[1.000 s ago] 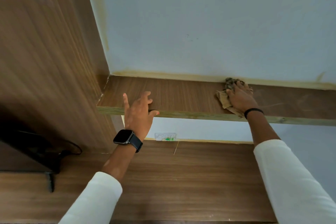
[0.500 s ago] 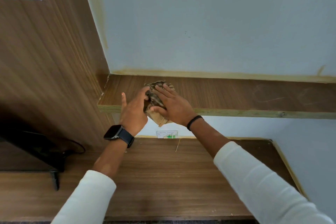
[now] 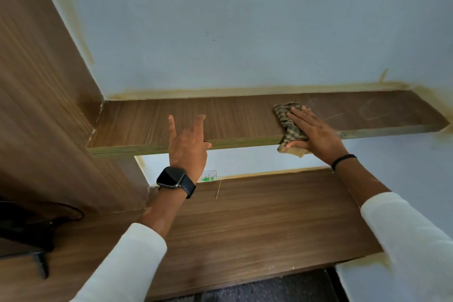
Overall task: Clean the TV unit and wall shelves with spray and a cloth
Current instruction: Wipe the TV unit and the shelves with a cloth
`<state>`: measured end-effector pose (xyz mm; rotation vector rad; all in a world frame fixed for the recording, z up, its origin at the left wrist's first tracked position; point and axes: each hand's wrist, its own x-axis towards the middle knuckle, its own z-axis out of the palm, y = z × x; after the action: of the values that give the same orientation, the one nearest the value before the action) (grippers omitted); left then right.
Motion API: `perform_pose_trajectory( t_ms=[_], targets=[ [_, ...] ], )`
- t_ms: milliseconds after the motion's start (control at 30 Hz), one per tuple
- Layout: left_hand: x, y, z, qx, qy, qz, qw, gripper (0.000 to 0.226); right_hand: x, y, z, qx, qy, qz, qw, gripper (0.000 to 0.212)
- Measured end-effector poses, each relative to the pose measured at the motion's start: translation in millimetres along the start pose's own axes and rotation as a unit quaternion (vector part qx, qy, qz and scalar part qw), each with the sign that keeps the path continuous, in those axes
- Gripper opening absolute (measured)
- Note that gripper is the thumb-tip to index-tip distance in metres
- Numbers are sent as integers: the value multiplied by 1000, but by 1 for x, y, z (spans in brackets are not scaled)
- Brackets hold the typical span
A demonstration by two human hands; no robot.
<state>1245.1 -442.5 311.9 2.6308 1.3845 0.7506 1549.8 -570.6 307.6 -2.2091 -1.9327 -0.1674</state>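
At 6 o'clock, nearest the camera, two white sleeves (image 3: 127, 262) extend forward over the lower wooden surface of the TV unit (image 3: 257, 223), a broad board with straight horizontal grain. At 8 o'clock a dark object with a black cable (image 3: 71, 216) sits at the foot of the tall vertical wood panel (image 3: 44, 105). A small clear label with green print (image 3: 208, 176) lies where the lower board meets the wall. The left hand (image 3: 187, 146), wearing a black smartwatch (image 3: 175, 179) with a rectangular face, rests at the front edge of the wall shelf (image 3: 232, 117) at centre; its fingers (image 3: 199, 124) are straight and spread, the thumb hooked on the shelf's layered plywood edge, holding nothing. At 2 o'clock the right hand (image 3: 313, 133), with a thin black wristband (image 3: 343, 160), presses flat on the cloth (image 3: 290, 127); the fingers lie extended and close together on top of it. The cloth is a crumpled checked fabric in olive and tan, bunched beneath and to the left of the fingers, one corner hanging over the shelf's front edge. Compared with half a second earlier, the cloth and right hand have moved from beside the left hand toward the shelf's right end. Faint wipe marks (image 3: 372, 110) show on the shelf at 2 o'clock. Behind, the pale blue wall (image 3: 245, 19) carries yellowish staining along the shelf joints.
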Motion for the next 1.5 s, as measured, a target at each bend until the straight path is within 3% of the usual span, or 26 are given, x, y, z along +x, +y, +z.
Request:
perform_pose_trajectory(
  t_ms=[133,333,467,700,900,1067,1200,1300,1400,1500],
  targets=[
    [0,1,-3,-8,-11,-6,1000,64,9,-35,2,-8,10,-6,1000,94],
    [-6,4,-7,-9,-12,-14,1000,73,57,-137,26,15,1,-97,995,94],
    [-11,12,-1,-13,1,-39,999,78,64,-142,29,13,13,-149,989,90],
    [-11,72,17,-51,0,-24,998,75,27,-37,20,9,69,-179,981,77],
    [9,148,49,-63,-26,25,997,69,-33,126,-9,11,27,-50,998,85],
    [19,164,58,-49,-15,6,999,62,-52,172,-25,16,4,6,1000,87],
    [19,164,58,-33,-22,-5,999,58,-41,150,-20,5,2,-2,1000,89],
    [18,167,57,-39,-28,-19,999,61,-20,102,-11,22,6,-56,998,85],
    [19,166,54,-90,-25,-40,995,80,12,38,-8,27,-25,-115,993,90],
    [18,166,54,-121,-8,-48,991,99,27,17,-2,8,-64,-142,988,96]
  ],
)
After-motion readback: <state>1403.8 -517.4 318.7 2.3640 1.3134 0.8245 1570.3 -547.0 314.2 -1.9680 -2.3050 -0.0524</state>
